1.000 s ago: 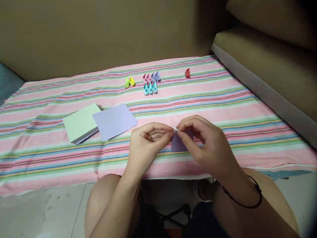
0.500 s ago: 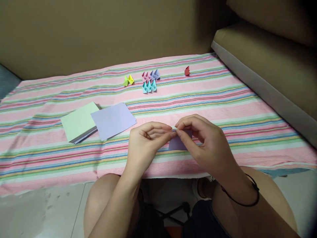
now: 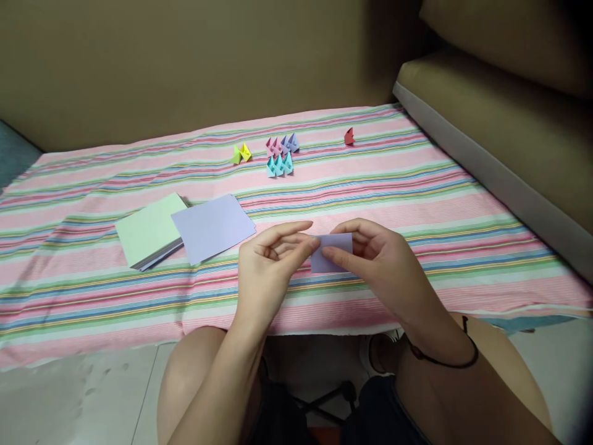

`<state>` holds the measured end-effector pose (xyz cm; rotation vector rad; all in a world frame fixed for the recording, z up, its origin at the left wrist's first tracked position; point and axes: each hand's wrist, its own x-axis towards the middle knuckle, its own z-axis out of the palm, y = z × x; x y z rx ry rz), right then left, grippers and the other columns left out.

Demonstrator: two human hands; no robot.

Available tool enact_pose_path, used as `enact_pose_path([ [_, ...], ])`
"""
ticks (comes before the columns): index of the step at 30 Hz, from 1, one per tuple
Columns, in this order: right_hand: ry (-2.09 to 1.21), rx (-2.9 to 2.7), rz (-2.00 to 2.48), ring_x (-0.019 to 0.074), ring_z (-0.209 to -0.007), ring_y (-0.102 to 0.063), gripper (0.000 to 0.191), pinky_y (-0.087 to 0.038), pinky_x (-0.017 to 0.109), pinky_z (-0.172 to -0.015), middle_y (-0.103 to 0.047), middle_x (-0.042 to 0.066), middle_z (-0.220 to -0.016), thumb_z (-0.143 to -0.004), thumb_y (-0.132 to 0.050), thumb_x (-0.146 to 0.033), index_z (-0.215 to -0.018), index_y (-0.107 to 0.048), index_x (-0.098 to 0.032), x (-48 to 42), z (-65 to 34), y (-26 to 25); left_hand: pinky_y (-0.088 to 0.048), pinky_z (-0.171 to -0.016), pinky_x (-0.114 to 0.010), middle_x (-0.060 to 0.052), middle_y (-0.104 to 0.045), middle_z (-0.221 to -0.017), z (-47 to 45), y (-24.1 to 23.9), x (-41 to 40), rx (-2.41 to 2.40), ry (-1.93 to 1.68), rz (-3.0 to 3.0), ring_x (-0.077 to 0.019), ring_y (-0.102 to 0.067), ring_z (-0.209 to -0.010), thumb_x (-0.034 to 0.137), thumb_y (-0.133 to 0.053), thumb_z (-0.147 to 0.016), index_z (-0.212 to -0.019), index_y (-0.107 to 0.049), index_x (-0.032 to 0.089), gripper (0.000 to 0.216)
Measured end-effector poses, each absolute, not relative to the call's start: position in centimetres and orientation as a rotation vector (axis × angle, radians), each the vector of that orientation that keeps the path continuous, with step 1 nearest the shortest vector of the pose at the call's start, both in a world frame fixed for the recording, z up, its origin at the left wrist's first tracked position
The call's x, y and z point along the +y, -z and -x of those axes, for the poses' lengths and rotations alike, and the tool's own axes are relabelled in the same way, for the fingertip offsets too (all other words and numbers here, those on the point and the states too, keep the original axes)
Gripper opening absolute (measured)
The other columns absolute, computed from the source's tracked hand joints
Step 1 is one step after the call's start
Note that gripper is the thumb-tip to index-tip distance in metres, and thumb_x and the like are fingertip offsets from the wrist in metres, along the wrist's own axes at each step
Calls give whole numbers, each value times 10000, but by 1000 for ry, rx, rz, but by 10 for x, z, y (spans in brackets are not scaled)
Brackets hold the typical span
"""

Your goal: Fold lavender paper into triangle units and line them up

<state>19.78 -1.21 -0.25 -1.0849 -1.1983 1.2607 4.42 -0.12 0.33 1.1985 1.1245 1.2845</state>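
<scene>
A small rectangle of purple paper (image 3: 341, 242) is held up between my hands above the striped cloth. My right hand (image 3: 382, 253) pinches it, with the thumb flat on its near face and the fingers behind. At its upper left corner, my left hand (image 3: 273, 256) grips the edge between thumb and a finger, while the index finger stretches out above. Left of my hands lie a few sheets of purple paper (image 3: 213, 225). They partly overlap a thick stack of paper with a pale green sheet (image 3: 151, 225) on top.
Small folded paper pieces stand farther back: yellow ones (image 3: 241, 152), pink ones (image 3: 273, 146), purple ones (image 3: 290, 143), turquoise ones (image 3: 280, 165) and a red one (image 3: 349, 136). The striped cloth (image 3: 115, 296) covers the surface. A brown cushion (image 3: 500, 117) borders the right side.
The purple paper now shows more of its face and its upper edge is uncovered. My right thumb has moved onto the face, and my left index finger has lifted away from the paper.
</scene>
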Motion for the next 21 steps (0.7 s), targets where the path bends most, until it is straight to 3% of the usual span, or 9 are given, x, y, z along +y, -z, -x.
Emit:
enact_pose_path([
  [5,-1173,-1222,1071,165,-767,-666,149,-566,290,-676,-688,20,-816,-755,-710,-240,-875,-641,-187,-12,-199,4,-534,-666,-222,-23,-704,-795,-43,-6,-3,1165,-1253,-1473,-122,-645,-697,216,-719,-736,-981,-723,177,248],
  [11,-1075,-1287,1145,194,-810,-665,230,-568,307,-658,-701,39,-891,-747,-716,-235,-965,-653,-206,-11,-201,9,-533,-691,-237,-44,-726,-813,-34,-9,1,1167,-1050,-1478,-163,-672,-750,236,-711,-739,-841,-741,167,127],
  [16,-1127,-1293,1071,196,-780,-664,218,-565,313,-653,-698,39,-859,-739,-727,-306,-917,-659,-200,-8,-201,9,-521,-635,-226,-31,-705,-699,-35,-8,3,1126,-1048,-1314,-142,-647,-660,224,-737,-700,-784,-728,151,112],
  [21,-1157,-1301,1116,162,-645,-617,203,-518,265,-539,-651,11,-722,-719,-737,-346,-820,-662,-187,-6,-200,9,-518,-629,-240,-49,-710,-720,-41,-3,0,1137,-1053,-1352,-157,-648,-668,253,-724,-716,-780,-727,146,124],
])
